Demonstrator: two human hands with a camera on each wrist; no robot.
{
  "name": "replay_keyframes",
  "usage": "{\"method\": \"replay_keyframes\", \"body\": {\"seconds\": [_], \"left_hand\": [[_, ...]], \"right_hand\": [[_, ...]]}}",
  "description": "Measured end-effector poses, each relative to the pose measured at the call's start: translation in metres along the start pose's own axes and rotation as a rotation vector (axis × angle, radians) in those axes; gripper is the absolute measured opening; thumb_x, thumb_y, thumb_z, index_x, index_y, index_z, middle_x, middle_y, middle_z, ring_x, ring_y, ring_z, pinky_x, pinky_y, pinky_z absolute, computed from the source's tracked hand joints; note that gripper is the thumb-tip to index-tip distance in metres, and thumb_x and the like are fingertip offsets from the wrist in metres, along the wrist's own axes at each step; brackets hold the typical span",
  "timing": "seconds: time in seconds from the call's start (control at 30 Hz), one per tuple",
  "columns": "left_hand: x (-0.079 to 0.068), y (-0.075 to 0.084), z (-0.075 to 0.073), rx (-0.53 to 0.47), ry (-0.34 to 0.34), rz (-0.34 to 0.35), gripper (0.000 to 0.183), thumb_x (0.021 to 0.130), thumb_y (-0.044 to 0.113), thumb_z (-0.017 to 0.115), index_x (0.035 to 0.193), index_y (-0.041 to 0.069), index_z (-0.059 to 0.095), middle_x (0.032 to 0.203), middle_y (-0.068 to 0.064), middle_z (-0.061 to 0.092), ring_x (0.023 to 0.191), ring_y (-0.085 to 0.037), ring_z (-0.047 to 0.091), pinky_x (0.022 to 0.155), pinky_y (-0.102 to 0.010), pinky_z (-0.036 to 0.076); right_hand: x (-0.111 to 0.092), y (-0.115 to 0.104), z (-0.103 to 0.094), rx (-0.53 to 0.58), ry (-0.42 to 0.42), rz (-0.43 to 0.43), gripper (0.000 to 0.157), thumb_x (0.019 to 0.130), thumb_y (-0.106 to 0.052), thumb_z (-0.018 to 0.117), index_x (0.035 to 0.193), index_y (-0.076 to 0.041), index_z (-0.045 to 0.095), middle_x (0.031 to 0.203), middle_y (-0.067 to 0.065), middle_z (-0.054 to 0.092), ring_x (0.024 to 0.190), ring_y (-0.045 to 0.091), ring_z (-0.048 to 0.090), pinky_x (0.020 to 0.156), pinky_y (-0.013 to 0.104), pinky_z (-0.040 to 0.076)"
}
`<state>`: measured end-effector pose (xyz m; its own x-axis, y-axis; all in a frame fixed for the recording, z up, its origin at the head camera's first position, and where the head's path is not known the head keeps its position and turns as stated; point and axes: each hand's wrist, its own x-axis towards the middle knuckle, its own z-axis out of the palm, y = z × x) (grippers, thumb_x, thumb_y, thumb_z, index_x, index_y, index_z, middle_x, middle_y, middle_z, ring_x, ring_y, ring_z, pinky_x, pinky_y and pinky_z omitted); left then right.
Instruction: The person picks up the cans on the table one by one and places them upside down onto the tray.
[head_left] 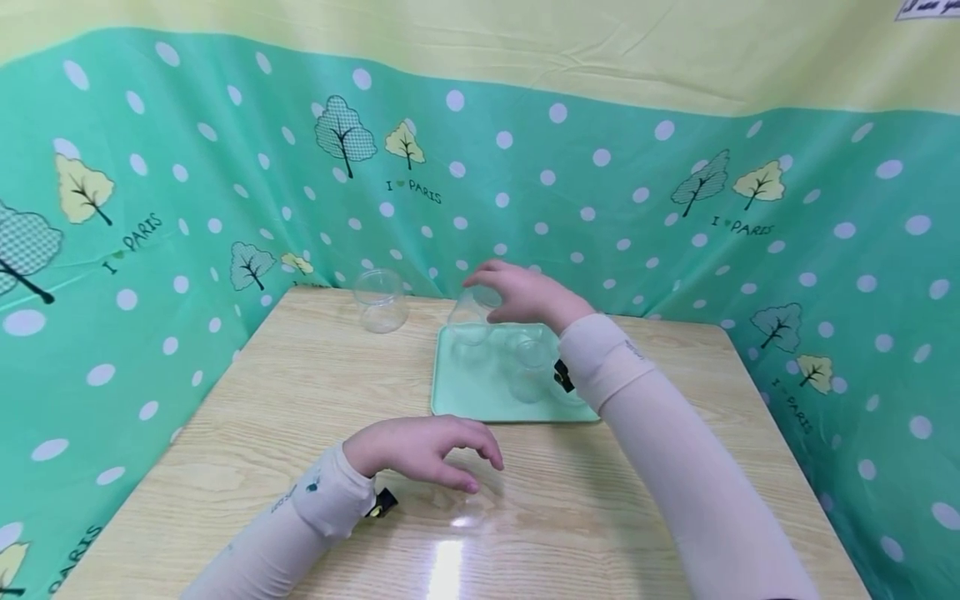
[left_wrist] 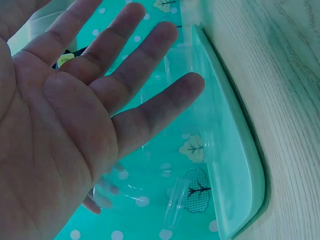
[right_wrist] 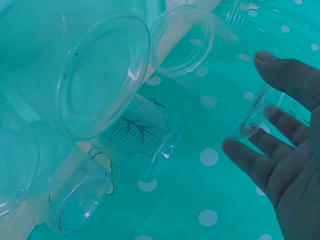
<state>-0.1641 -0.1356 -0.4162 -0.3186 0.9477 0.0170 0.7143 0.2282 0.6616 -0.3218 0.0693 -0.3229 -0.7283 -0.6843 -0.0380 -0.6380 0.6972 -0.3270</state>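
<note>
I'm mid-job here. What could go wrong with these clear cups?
The right hand is spread loosely around the top of a clear cup at the tray's far left corner; it might slip or tip.

The right sleeve is close to the other cups, so a low sweep could knock them.

The lone cup stands near the table's back edge; a bump might send it over.

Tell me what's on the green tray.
Clear cups sit on the tray. In the head view, the right sleeve covers part of its right side; what's behind it can't be seen there.
</note>
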Motion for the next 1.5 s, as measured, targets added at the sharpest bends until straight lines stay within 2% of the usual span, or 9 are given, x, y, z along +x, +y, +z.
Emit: {"method": "replay_keyframes", "body": {"seconds": [0.13, 0.27, 0.67, 0.87, 1.0, 1.13, 1.27, 1.37, 1.5], "left_hand": [[0.000, 0.000, 0.001, -0.013, -0.007, -0.008, 0.034, 0.099, 0.028, 0.070, 0.129, 0.014, 0.065, 0.129, 0.007, 0.063, 0.123, -0.016, 0.060, 0.109, -0.026, 0.046], [-0.001, 0.000, 0.001, -0.018, -0.008, -0.011, 0.033, 0.099, 0.029, 0.070, 0.129, 0.017, 0.065, 0.129, 0.008, 0.063, 0.123, -0.018, 0.061, 0.109, -0.026, 0.046], [0.000, 0.000, 0.000, 0.007, -0.019, -0.025, 0.035, 0.099, 0.029, 0.070, 0.130, 0.014, 0.065, 0.129, 0.008, 0.063, 0.123, -0.013, 0.060, 0.109, -0.026, 0.046], [0.000, 0.000, 0.000, 0.008, -0.022, -0.013, 0.036, 0.099, 0.029, 0.070, 0.130, 0.012, 0.065, 0.128, 0.006, 0.064, 0.123, -0.015, 0.060, 0.108, -0.025, 0.046], [0.000, -0.001, 0.001, 0.004, -0.023, -0.010, 0.034, 0.099, 0.029, 0.070, 0.130, 0.016, 0.065, 0.128, 0.005, 0.065, 0.122, -0.014, 0.060, 0.108, -0.025, 0.046], [0.001, -0.001, 0.002, -0.004, -0.024, -0.008, 0.033, 0.098, 0.027, 0.070, 0.129, 0.017, 0.064, 0.128, 0.002, 0.065, 0.122, -0.019, 0.061, 0.107, -0.025, 0.046], [0.001, -0.001, 0.003, -0.020, -0.025, -0.013, 0.033, 0.099, 0.029, 0.070, 0.129, 0.018, 0.064, 0.128, 0.002, 0.065, 0.122, -0.021, 0.061, 0.108, -0.031, 0.048], [0.001, -0.002, 0.003, -0.007, -0.018, -0.012, 0.032, 0.098, 0.028, 0.071, 0.129, 0.018, 0.065, 0.128, 0.004, 0.065, 0.123, -0.016, 0.060, 0.108, -0.031, 0.048], [0.001, -0.003, 0.003, 0.030, 0.000, -0.005, 0.031, 0.098, 0.025, 0.071, 0.128, 0.018, 0.065, 0.128, 0.008, 0.064, 0.123, -0.005, 0.058, 0.108, -0.025, 0.046]], "right_hand": [[0.003, -0.003, 0.000, -0.024, -0.014, -0.005, 0.064, 0.091, -0.012, 0.077, 0.148, -0.030, 0.053, 0.156, -0.001, 0.040, 0.142, 0.023, 0.043, 0.112, 0.043, 0.046], [0.007, -0.005, 0.000, -0.041, -0.040, -0.011, 0.063, 0.091, -0.012, 0.076, 0.148, -0.029, 0.053, 0.156, 0.000, 0.041, 0.141, 0.024, 0.044, 0.111, 0.042, 0.047], [0.019, -0.004, 0.003, -0.070, -0.097, 0.006, 0.063, 0.092, -0.012, 0.074, 0.147, -0.031, 0.053, 0.158, 0.000, 0.039, 0.143, 0.024, 0.041, 0.112, 0.044, 0.045], [0.023, -0.001, 0.007, -0.073, -0.136, 0.018, 0.063, 0.092, -0.012, 0.074, 0.147, -0.032, 0.053, 0.159, 0.000, 0.038, 0.144, 0.024, 0.040, 0.112, 0.044, 0.045], [0.023, 0.000, 0.010, -0.072, -0.142, 0.027, 0.063, 0.092, -0.012, 0.075, 0.147, -0.033, 0.053, 0.159, -0.001, 0.038, 0.144, 0.025, 0.042, 0.112, 0.045, 0.046], [0.024, 0.000, 0.011, -0.074, -0.141, 0.032, 0.063, 0.092, -0.012, 0.076, 0.146, -0.034, 0.054, 0.159, -0.001, 0.038, 0.143, 0.024, 0.043, 0.111, 0.044, 0.047], [0.026, -0.001, 0.013, -0.074, -0.145, 0.033, 0.063, 0.092, -0.010, 0.075, 0.147, -0.033, 0.054, 0.159, -0.001, 0.039, 0.142, 0.024, 0.043, 0.111, 0.043, 0.047], [0.028, -0.002, 0.015, -0.076, -0.157, 0.030, 0.064, 0.091, -0.008, 0.075, 0.148, -0.031, 0.053, 0.158, -0.001, 0.039, 0.142, 0.024, 0.043, 0.111, 0.042, 0.046], [0.031, -0.002, 0.018, -0.103, -0.174, 0.033, 0.065, 0.092, -0.008, 0.074, 0.149, -0.030, 0.052, 0.158, -0.001, 0.039, 0.142, 0.023, 0.043, 0.112, 0.040, 0.046]]}}
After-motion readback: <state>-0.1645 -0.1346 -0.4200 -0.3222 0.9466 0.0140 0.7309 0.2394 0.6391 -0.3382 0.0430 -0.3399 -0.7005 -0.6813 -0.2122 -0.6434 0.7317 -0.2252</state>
